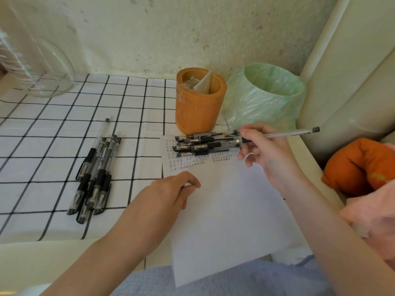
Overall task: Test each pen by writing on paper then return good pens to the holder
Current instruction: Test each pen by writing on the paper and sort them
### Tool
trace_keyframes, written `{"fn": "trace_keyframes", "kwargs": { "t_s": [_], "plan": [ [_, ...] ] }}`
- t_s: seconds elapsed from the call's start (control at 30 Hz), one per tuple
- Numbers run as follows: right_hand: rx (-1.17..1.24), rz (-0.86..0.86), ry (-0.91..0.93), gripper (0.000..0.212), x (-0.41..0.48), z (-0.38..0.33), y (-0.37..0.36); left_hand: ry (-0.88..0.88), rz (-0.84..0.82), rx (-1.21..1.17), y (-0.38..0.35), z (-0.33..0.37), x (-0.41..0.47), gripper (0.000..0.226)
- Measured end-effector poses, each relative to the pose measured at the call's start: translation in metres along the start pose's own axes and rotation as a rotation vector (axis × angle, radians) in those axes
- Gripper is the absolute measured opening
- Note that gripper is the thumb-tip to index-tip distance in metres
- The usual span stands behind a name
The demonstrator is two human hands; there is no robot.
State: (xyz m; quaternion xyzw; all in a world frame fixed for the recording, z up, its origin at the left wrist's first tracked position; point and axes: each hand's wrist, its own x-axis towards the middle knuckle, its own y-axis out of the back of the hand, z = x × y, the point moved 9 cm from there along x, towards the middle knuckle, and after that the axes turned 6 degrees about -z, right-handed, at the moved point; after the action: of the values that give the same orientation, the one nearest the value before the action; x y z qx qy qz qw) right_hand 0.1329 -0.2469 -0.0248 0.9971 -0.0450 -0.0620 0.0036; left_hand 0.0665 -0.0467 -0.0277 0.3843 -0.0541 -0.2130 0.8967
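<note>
A white sheet of paper [226, 210] lies on the table with rows of small written marks near its top. My right hand [265, 152] grips a clear pen [288, 133] whose capped end points right, above a row of several black-grip pens [203, 144] lying on the paper's top edge. My left hand [171, 191] rests on the paper's left edge with fingers loosely curled, holding nothing. The orange pen holder [198, 107] stands just behind the paper, with crumpled plastic inside. A second pile of several pens [96, 174] lies to the left on the checked cloth.
A green-bagged bin [265, 97] stands right of the holder. A clear glass jar [42, 67] is at the back left. The black-and-white checked cloth [53, 129] covers the table. An orange cushion [361, 165] lies at the right, by pink fabric [374, 214].
</note>
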Motion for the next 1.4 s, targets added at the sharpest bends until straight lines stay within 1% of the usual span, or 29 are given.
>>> {"fn": "trace_keyframes", "kwargs": {
  "t_s": [0.1, 0.2, 0.27, 0.4, 0.53, 0.63, 0.97, 1.4],
  "plan": [
    [-0.084, 0.0, 0.031, 0.017, 0.005, 0.005, 0.0, -0.022, -0.001, 0.082, -0.001, 0.003, 0.0, 0.02],
    [-0.171, 0.049, 0.089, 0.028, 0.008, 0.01, 0.001, -0.032, -0.014, 0.149, -0.006, 0.001, 0.0, 0.019],
    [-0.176, 0.077, 0.127, 0.032, 0.008, 0.013, 0.001, -0.027, -0.037, 0.157, -0.01, -0.002, 0.0, 0.017],
    [-0.218, 0.205, 0.223, 0.044, 0.004, 0.013, 0.007, -0.019, -0.086, 0.173, -0.013, -0.004, -0.001, 0.014],
    [-0.248, 0.241, 0.259, 0.043, 0.005, 0.016, 0.01, -0.01, -0.135, 0.197, -0.017, -0.003, 0.0, 0.019],
    [-0.287, 0.235, 0.284, 0.044, 0.005, 0.014, 0.009, -0.005, -0.149, 0.213, -0.017, -0.005, -0.001, 0.021],
    [-0.361, 0.265, 0.268, 0.04, 0.01, 0.017, 0.009, -0.027, -0.13, 0.222, -0.017, -0.006, -0.001, 0.021],
    [-0.403, 0.218, 0.307, 0.04, 0.011, 0.016, 0.005, -0.036, -0.122, 0.219, -0.018, -0.005, 0.0, 0.02]
  ]
}}
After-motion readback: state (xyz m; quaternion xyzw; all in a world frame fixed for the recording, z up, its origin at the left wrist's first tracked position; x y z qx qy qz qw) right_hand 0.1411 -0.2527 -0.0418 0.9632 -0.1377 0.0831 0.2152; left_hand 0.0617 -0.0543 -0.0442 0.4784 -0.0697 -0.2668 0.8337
